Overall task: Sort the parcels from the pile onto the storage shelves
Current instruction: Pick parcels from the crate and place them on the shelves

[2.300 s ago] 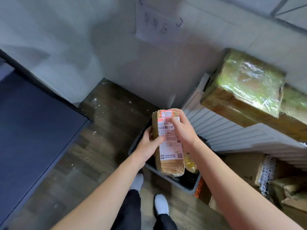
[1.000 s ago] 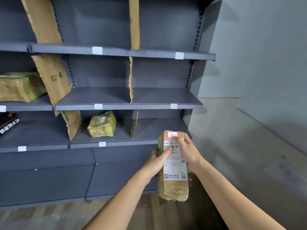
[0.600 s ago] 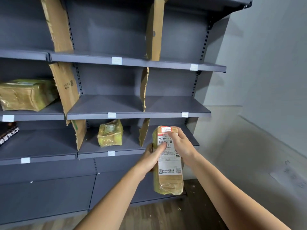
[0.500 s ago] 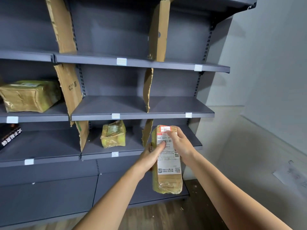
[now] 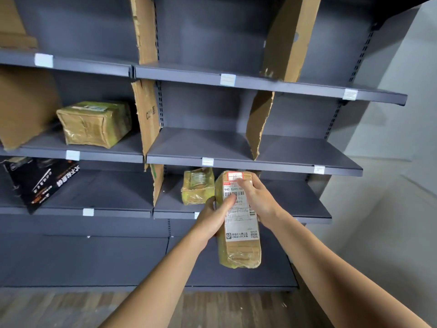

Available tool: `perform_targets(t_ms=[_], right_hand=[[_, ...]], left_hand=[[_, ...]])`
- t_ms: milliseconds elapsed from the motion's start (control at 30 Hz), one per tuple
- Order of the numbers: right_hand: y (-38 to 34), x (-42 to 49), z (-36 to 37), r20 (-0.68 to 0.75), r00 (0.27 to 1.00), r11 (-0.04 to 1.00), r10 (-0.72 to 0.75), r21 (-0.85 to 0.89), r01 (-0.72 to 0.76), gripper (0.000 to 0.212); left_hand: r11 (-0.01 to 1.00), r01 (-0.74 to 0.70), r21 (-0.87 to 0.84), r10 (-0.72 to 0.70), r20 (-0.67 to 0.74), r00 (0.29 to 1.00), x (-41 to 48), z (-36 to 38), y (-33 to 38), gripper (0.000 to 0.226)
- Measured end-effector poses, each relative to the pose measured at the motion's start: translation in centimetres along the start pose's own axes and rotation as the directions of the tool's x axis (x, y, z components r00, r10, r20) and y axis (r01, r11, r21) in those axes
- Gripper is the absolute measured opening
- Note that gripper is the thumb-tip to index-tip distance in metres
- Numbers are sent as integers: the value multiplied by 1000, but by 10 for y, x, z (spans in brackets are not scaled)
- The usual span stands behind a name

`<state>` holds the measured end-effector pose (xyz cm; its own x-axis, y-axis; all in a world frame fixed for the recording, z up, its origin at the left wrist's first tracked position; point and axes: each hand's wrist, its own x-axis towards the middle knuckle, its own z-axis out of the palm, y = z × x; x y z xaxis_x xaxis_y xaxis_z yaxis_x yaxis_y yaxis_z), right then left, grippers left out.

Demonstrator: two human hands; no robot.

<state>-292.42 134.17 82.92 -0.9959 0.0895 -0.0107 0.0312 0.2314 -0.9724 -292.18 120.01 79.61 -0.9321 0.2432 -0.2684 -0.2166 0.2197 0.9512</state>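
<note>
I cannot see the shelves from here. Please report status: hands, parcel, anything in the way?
Hands: left hand and right hand grip the long parcel. Parcel upright before the shelf, not placed. Small parcel sits on that shelf.

Torn cardboard dividers [image 5: 146, 110] stand upright at 11 and 1 o'clock from me. Small white tags [image 5: 228, 79] in rows across 12. Wood-plank floor [image 5: 47, 308] at 6, plain grey wall [image 5: 402, 162] at 3.
</note>
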Motion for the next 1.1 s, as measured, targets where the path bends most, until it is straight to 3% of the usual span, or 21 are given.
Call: perform_targets(t_ms=[233,400,467,533,567,600,667,700,833,1100], right_hand=[[22,60,41,141,986,993,94,53,-102,24],[55,99,73,215,966,983,146,82,-167,11],[69,109,86,251,948,977,194,40,-210,35],[84,123,99,278,930,970,240,-22,-243,75],[85,127,108,306,916,966,258,-50,-255,82],[83,129,117,336,903,963,268,-55,-265,71],[77,131,134,380,883,959,276,-49,-278,23],[75,133,143,393,877,960,276,-59,-275,15],[66,132,183,432,871,972,235,-79,-223,31],[56,124,269,416,872,966,258,-139,-220,32]], left_hand=[[992,120,41,-116,-90,989,38,-41,-21,92],[977,215,6,-209,-205,956,64,-58,-43,86],[966,256,-34,-256,-244,935,67,-62,-53,76],[950,303,-74,-312,-281,908,68,-67,-62,68],[940,329,-93,-341,-302,890,69,-71,-69,70],[930,351,-109,-367,-325,872,68,-77,-73,72],[915,381,-132,-402,-371,837,67,-91,-84,74],[909,390,-145,-415,-389,822,66,-99,-88,74],[905,389,-175,-426,-414,804,57,-130,-103,71],[921,317,-228,-381,-345,858,31,-207,-141,58]])
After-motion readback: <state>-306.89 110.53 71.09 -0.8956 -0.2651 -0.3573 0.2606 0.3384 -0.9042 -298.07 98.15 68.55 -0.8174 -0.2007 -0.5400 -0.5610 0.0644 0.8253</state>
